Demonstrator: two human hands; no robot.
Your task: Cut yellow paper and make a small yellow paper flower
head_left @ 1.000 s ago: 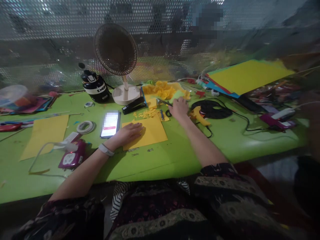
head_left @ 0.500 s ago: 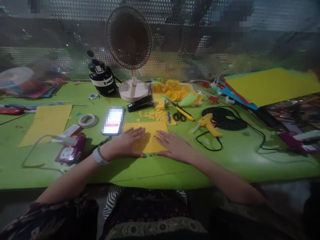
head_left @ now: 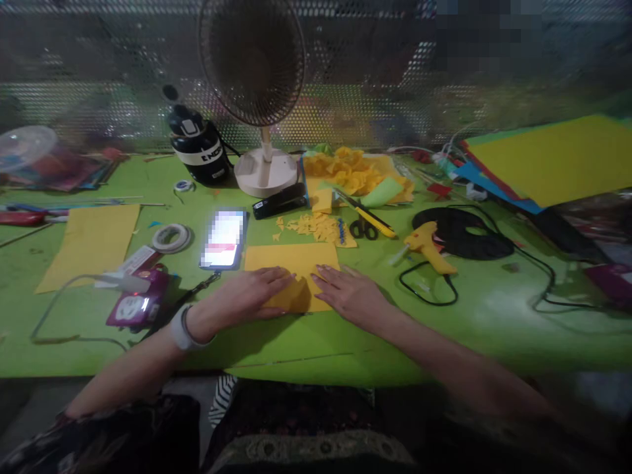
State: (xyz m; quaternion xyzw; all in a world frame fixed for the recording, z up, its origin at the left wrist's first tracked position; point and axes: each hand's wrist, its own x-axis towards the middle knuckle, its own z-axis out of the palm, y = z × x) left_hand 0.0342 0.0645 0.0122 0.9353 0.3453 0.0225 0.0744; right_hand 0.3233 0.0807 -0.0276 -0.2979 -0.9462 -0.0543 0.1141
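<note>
A yellow sheet of paper (head_left: 291,255) lies flat on the green table in front of me. My left hand (head_left: 247,294) rests on its left side, fingers stretched out and pointing right. On the sheet's right side lies my right hand (head_left: 351,296), its fingers also extended flat. Neither hand grips anything. Just beyond the paper is a small heap of yellow paper scraps (head_left: 316,225). A phone (head_left: 223,240) with a lit screen stands by the sheet's upper left corner. Scissors (head_left: 364,228) and a yellow-handled cutter (head_left: 375,220) lie past its upper right corner.
A yellow glue gun (head_left: 430,247) with its black cord lies to the right. Behind stand a fan (head_left: 266,172), a black bottle (head_left: 200,155) and yellow paper flowers (head_left: 345,171). Leftward are a tape roll (head_left: 170,237), a purple power strip (head_left: 138,303) and another yellow sheet (head_left: 91,243).
Both hands stay flat on the yellow sheet, with the left hand and fingertips shifted slightly. The view has tilted and moved a little, so the fan sits higher in it.
</note>
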